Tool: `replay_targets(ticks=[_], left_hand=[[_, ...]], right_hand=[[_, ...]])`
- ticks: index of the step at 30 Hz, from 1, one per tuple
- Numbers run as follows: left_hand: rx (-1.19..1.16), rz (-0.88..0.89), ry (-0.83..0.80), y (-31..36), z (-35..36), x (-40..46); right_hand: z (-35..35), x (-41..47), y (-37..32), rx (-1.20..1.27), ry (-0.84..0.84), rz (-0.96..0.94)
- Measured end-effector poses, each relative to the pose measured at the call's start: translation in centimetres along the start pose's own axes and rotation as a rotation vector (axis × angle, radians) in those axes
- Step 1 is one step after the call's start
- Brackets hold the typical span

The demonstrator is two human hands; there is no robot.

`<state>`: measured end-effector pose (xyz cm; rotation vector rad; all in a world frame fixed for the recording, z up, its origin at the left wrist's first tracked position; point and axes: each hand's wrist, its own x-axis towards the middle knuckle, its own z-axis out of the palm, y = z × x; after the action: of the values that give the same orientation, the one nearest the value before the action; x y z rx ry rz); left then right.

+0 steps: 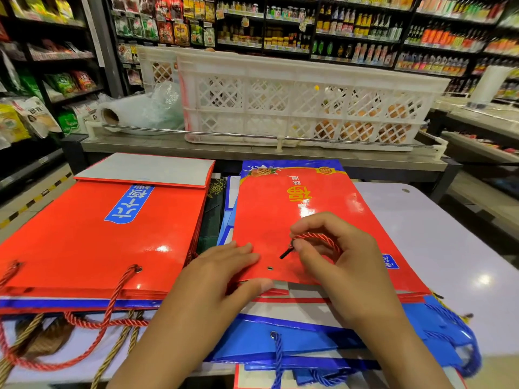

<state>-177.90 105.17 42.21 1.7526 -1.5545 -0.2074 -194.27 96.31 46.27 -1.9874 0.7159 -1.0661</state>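
Landmark: flat glossy red paper gift bag [295,220] with yellow lettering, lying mouth-side toward the viewer on top of a pile.
Eyelet: small round metal eyelet [270,268] near the bag's near edge, with nothing passing through it.
Cord: red twisted rope cord [317,238] looped above the bag's near half, held clear of the eyelet.
Cord tip: stiff black tip [286,253] slanting down toward the eyelet, just beside it and not touching.
Right hand [337,256]: over the bag's near right part, thumb and fingers curled and pinching the cord just behind its tip.
Left hand [222,276]: fingers straight and laid flat on the bag left of the eyelet, thumb along the bag's near edge, pressing down and grasping nothing.
Beneath the bag: flat blue paper bags [280,341] with blue rope handles, sticking out toward the viewer.
Left of the bag: stack of flat red paper bags [98,234] bearing a blue label, with red and gold rope handles hanging at its near edge.
Support: pale glossy tabletop [435,234], bare to the bag's right.
Beyond the bag: white plastic lattice crate [295,99] on a counter; stocked shop shelves behind it.
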Motion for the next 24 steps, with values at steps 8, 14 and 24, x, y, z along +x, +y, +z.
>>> replay_targets(ticks=[8, 14, 24], left_hand=[[-0.020, 0.185, 0.221, -0.8, 1.3, 0.6], [-0.018, 0.236, 0.271, -1.4, 2.5, 0.2], [-0.008, 0.250, 0.281, -1.7, 2.9, -0.1]], right_hand=[[0.7, 0.4, 0.8, -0.081, -0.001, -0.026], [1.4, 0.1, 2.1, -0.108, 0.072, -0.110], [1.6, -0.3, 2.9, -0.098, 0.107, -0.204]])
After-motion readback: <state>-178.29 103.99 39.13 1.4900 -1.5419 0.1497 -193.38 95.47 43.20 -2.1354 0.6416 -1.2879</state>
